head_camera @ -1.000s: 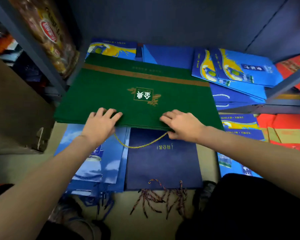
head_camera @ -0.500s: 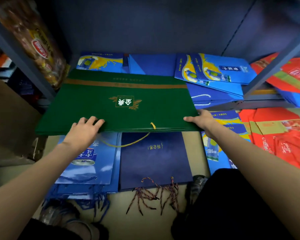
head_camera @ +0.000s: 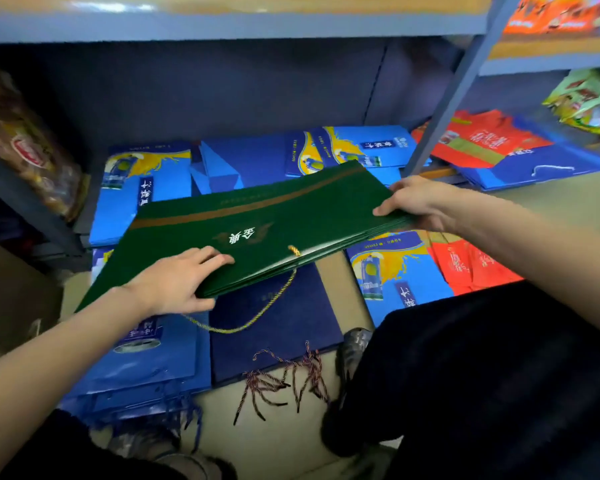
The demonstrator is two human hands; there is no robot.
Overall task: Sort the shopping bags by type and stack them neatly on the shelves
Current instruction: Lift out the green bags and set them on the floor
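Head view, L to R. Far L: snack packet (head_camera: 25,150) w/ red oval logo stands against grey shelf upright (head_camera: 32,209), blurred. Bottom shelf, L side: light-blue bags (head_camera: 132,202) w/ yellow splash print lie flat. Below them on floor (head_camera: 284,445): another light-blue stack (head_camera: 153,362), partly under the forearm.

Left hand (head_camera: 177,282) grips near edge of green bag stack (head_camera: 257,223): fingers flat on top face, thumb tucked under the edge, so stack pinched between. Stack is several flat green bags w/ gold band and white characters; held off the floor, tilted, far R corner higher, far edge over the shelf lip and above the blue bags there. Gold cord handle (head_camera: 257,313) hangs from near edge in a loop over a navy bag (head_camera: 278,327) flat on floor. Navy bag's twisted red/dark cords (head_camera: 281,382) spread on floor in front.

Centre shelf rear: plain blue bags (head_camera: 243,161), then more printed blue ones (head_camera: 354,147).

Right hand (head_camera: 416,202) holds stack's R corner: fingers on top, thumb side underneath, cannot see it fully. Below: printed blue bag (head_camera: 388,271) and red bags (head_camera: 471,265) on floor. R of second upright (head_camera: 444,112): red and blue bags (head_camera: 499,147) on next shelf; green-yellow packets (head_camera: 589,102) far R, blurred. Dark trouser leg (head_camera: 499,375) bottom R, shoe (head_camera: 354,344) beside it.
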